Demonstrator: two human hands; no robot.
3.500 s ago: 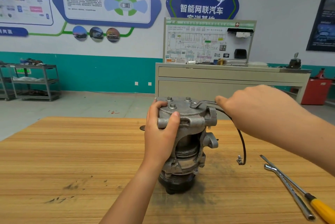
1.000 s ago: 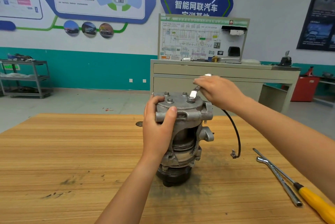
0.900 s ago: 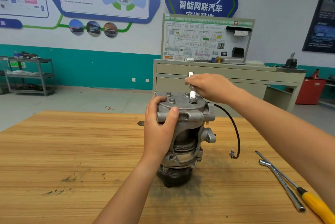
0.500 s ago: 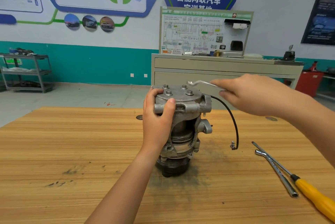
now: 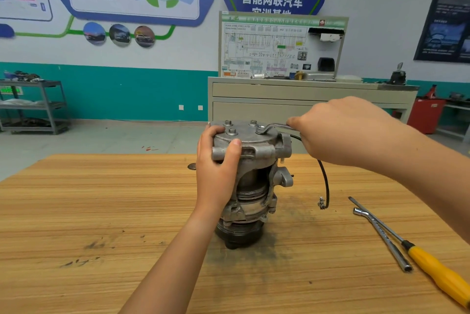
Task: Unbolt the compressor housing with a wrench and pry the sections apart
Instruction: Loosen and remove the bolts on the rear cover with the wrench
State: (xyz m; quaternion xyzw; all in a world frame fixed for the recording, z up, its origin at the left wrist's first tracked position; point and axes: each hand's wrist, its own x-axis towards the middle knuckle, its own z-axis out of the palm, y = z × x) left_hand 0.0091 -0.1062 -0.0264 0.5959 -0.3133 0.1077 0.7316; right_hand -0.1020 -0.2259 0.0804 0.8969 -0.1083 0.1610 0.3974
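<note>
Left hand (image 5: 217,173) grips compressor (image 5: 250,176); right hand (image 5: 340,130) holds wrench (image 5: 273,126).

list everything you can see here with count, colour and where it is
compressor: one, grey, upright mid-table
bolts: four, grey, on compressor top
wrench: one, silver, on rightmost bolt
cable: one, black, hanging off compressor's right side
socket wrench: one, silver, table right
screwdriver: one, yellow handle, beside socket wrench
table: one, wood, foreground
cabinet: one, beige, behind table
shelf rack: one, grey, far left
left hand: one, grips compressor top
right hand: one, holds wrench
</note>
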